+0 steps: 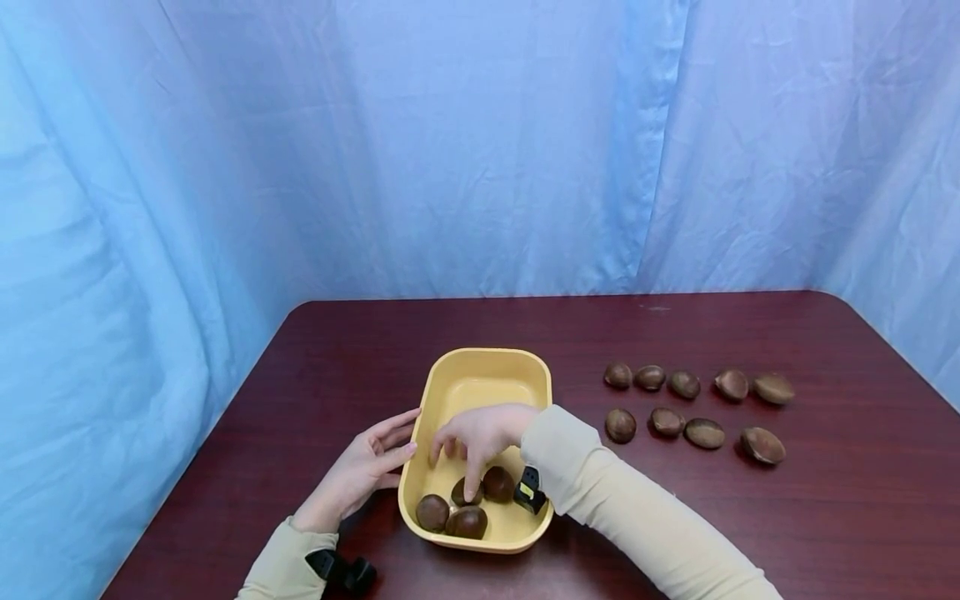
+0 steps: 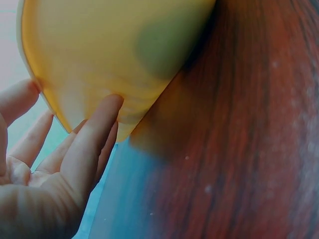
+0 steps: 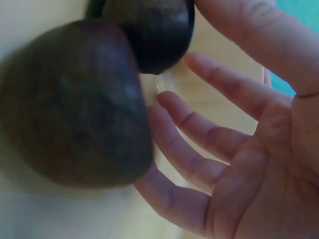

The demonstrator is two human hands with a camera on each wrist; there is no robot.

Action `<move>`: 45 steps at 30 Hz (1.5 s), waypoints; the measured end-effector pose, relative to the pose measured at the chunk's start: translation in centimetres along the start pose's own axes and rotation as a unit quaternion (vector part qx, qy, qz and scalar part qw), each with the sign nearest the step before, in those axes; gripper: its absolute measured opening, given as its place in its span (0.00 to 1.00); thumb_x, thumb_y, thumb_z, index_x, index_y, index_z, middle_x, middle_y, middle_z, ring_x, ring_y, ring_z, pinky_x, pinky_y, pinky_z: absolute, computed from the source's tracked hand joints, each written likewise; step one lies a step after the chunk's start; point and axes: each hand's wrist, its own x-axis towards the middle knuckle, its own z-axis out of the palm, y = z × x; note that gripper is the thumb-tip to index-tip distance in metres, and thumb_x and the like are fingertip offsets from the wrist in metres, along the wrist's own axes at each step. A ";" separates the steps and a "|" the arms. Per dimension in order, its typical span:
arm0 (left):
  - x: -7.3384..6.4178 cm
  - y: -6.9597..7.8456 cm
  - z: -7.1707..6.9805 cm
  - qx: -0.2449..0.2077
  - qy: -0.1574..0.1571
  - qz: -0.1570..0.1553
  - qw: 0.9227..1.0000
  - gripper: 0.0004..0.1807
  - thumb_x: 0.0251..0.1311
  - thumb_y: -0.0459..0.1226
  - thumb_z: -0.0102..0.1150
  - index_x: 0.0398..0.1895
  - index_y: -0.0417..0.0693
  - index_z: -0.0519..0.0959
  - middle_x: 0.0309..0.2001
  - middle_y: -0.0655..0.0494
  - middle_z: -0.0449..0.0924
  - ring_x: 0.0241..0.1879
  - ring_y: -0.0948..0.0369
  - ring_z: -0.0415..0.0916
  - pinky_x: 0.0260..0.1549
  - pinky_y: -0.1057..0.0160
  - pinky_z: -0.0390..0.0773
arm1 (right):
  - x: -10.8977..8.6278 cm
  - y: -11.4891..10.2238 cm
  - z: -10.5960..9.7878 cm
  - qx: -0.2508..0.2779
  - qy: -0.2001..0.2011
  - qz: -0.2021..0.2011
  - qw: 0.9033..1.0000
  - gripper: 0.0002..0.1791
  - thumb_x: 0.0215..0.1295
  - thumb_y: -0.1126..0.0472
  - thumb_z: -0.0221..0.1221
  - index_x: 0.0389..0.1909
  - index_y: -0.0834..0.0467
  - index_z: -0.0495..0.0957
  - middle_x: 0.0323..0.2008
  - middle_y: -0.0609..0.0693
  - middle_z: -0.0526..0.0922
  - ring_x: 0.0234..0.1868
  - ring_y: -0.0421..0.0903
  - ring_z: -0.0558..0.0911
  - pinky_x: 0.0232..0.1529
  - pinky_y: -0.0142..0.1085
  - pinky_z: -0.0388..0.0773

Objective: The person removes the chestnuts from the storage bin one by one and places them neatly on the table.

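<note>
The right grip (image 1: 480, 435) is down inside the tub (image 1: 491, 362), thumb and fingers apart, clamped on nothing that the views show. Its fingers point leftward and down, and its thumb points toward the near end, overlapping a small nut (image 1: 458, 492) from above; whether the two touch, I cannot tell. The tub stands on the worktop (image 1: 322, 350), mouth up, its long axis running near to far, with the right grip about midway along it. Just right of the thumb is a darker nut (image 1: 498, 485); on the near side of the thumb lies a larger nut (image 1: 467, 524), its long axis crosswise, and beside that, to the left, a rounder nut (image 1: 432, 512). The left grip (image 1: 360, 471) is left of the right grip, outside the tub, its fingers spread and straight, tips against the outer left wall. Well right of both grips, nine loose nuts (image 1: 705, 432) lie in two rows, five far and four near; most of the longer ones have their long axes roughly left to right, the near row's last slanting toward the near right.
</note>
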 end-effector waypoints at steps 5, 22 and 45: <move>0.0 -0.1 0.0 0.000 -0.001 0.000 1.000 0.33 0.68 0.33 0.49 0.74 0.41 0.50 0.71 0.33 0.52 0.56 0.50 0.74 0.43 0.50 0.81 | 0.1 -0.1 0.2 0.003 -0.020 -0.016 1.000 0.26 0.42 0.66 0.74 0.45 0.50 0.80 0.42 0.46 0.78 0.39 0.37 0.76 0.43 0.26 0.71; -0.1 0.1 0.1 0.003 0.004 0.002 1.000 0.34 0.68 0.34 0.50 0.74 0.41 0.51 0.70 0.33 0.53 0.55 0.52 0.75 0.43 0.53 0.81 | 0.2 -0.2 0.6 -0.008 0.019 -0.038 0.999 0.15 0.44 0.74 0.65 0.32 0.54 0.81 0.23 0.39 0.73 0.24 0.34 0.69 0.26 0.24 0.67; 0.0 0.1 0.0 0.015 0.012 -0.003 1.000 0.36 0.66 0.37 0.54 0.73 0.41 0.51 0.70 0.33 0.54 0.58 0.49 0.72 0.43 0.52 0.81 | -0.9 -0.4 -2.3 0.010 0.132 -0.094 0.987 0.12 0.45 0.68 0.66 0.33 0.55 0.80 0.30 0.42 0.79 0.30 0.37 0.73 0.31 0.26 0.70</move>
